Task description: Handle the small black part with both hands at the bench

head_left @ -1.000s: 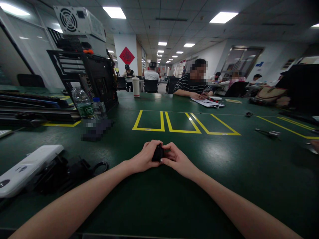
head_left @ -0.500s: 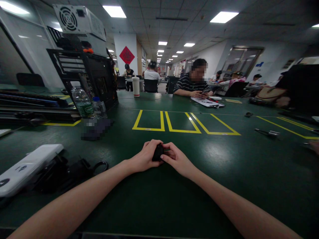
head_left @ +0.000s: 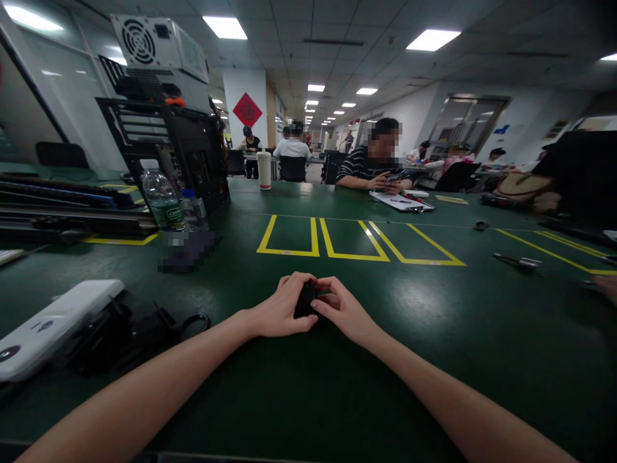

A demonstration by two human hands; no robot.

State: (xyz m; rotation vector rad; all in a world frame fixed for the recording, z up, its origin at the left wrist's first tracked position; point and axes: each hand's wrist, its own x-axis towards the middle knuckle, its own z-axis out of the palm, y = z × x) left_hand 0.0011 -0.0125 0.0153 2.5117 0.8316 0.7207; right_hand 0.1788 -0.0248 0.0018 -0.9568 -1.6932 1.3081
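Between my two hands, low over the green table (head_left: 366, 386), is a small black object (head_left: 305, 301); its kind is too dark to tell. My left hand (head_left: 282, 305) wraps it from the left, thumb along the near side and fingers over the top. From the right, my right hand (head_left: 340, 307) pinches its edge with thumb and fingertips. The fingers cover much of it. Left of my forearm lie black straps and parts (head_left: 106, 337) beside a white device (head_left: 53, 325) with rounded ends.
Yellow tape outlines (head_left: 354, 258) mark the table ahead. Bottles (head_left: 164, 199) and a black computer case (head_left: 193, 151) stand at the left. A white cup (head_left: 264, 170) is farther back. Across sits a person (head_left: 366, 164) by a clipboard (head_left: 400, 201). A metal tool (head_left: 518, 262) lies right.
My left thumb has shifted slightly lower along the near side of the black object. Both hands stay on it in nearly the same place. The camera view has tilted slightly.
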